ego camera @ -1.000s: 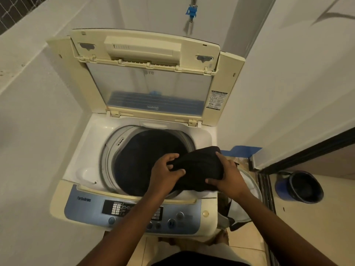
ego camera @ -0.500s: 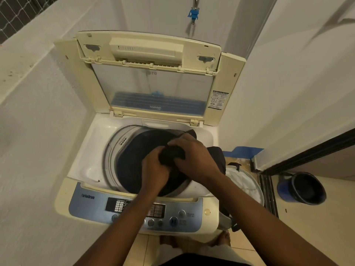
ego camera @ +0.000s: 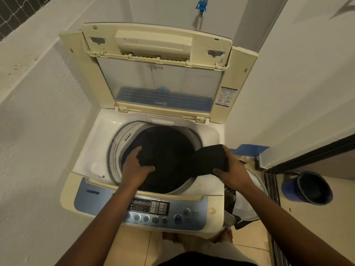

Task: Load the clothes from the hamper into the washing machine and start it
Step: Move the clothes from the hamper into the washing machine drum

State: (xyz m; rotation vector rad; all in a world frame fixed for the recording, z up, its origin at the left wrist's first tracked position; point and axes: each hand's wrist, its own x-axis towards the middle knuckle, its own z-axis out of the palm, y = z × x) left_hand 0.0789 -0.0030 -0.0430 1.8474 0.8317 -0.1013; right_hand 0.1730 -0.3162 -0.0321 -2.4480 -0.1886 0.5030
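A cream top-loading washing machine (ego camera: 90, 150) stands with its lid (ego camera: 157, 73) raised; its blue control panel (ego camera: 146, 210) faces me. A black garment (ego camera: 209, 160) is stretched across the dark drum opening (ego camera: 165, 146) and over its right rim. My left hand (ego camera: 134, 167) grips the garment's left end inside the drum. My right hand (ego camera: 232, 169) holds its right end above the machine's right edge. The white hamper (ego camera: 253, 196) sits right of the machine, mostly hidden behind my right arm.
White walls close in on the left and right of the machine. A blue bucket (ego camera: 309, 189) stands on the floor at the right beyond a dark door track (ego camera: 272, 189). A blue tap (ego camera: 200, 5) hangs on the wall above. Tiled floor lies below me.
My hands were bunched together on the garment over the drum; they have since spread apart, left hand into the drum, right hand out over the right rim, stretching the garment.
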